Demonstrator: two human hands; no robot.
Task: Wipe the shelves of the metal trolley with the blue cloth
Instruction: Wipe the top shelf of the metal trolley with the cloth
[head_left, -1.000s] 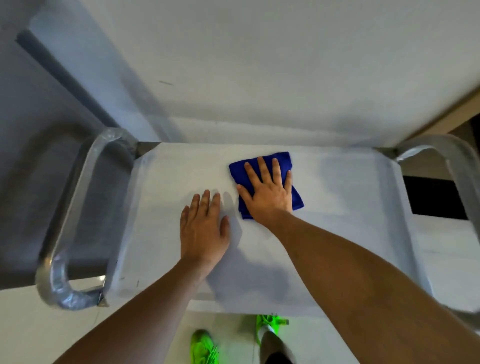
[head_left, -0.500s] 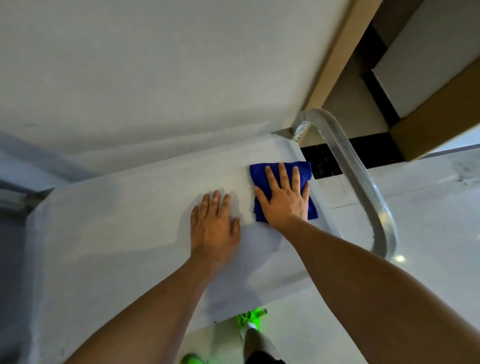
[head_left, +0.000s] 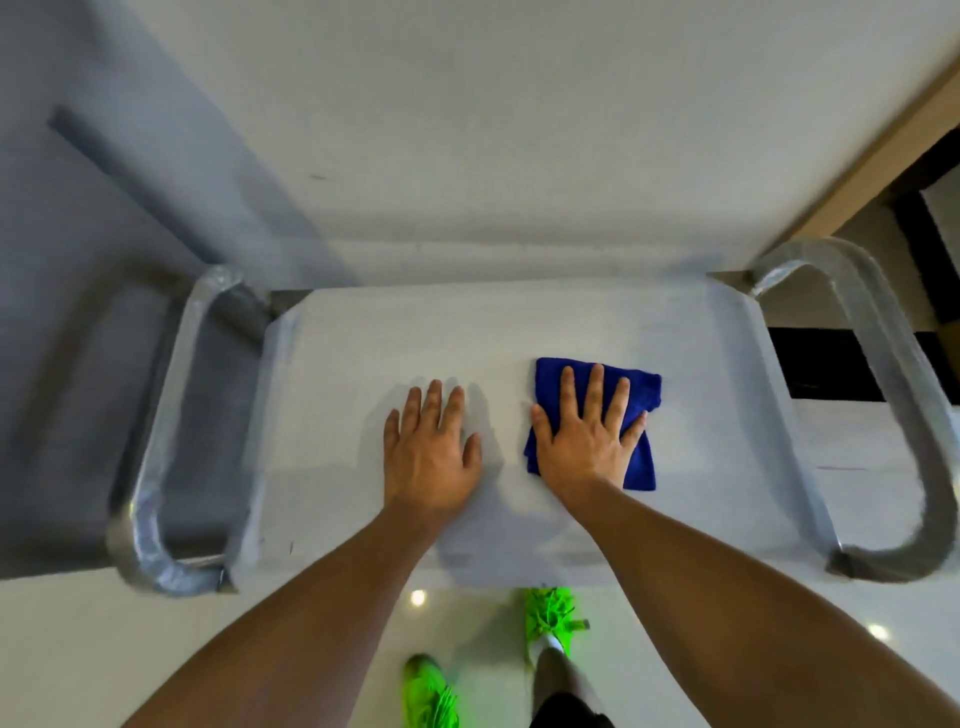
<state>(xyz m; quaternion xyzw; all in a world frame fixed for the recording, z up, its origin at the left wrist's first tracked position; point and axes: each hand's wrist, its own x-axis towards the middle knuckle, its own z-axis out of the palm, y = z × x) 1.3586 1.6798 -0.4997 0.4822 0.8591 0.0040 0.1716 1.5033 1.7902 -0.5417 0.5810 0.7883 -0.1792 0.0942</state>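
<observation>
The metal trolley's top shelf (head_left: 717, 415) fills the middle of the head view, pale and matt. A folded blue cloth (head_left: 641, 395) lies right of the shelf's centre. My right hand (head_left: 587, 436) presses flat on the cloth, fingers straight and spread. My left hand (head_left: 428, 452) rests flat on the bare shelf just left of it, fingers straight and close together. The two hands are a small gap apart.
Curved handles wrapped in film stand at both ends of the trolley, left handle (head_left: 150, 457) and right handle (head_left: 904, 395). A white wall (head_left: 467, 130) rises right behind the trolley. My green shoes (head_left: 550, 618) stand on the glossy floor under the near edge.
The cloth was at the right end of the shelf half a second ago; my right hand has slid it back towards the centre. The view swung back to show the whole shelf.
</observation>
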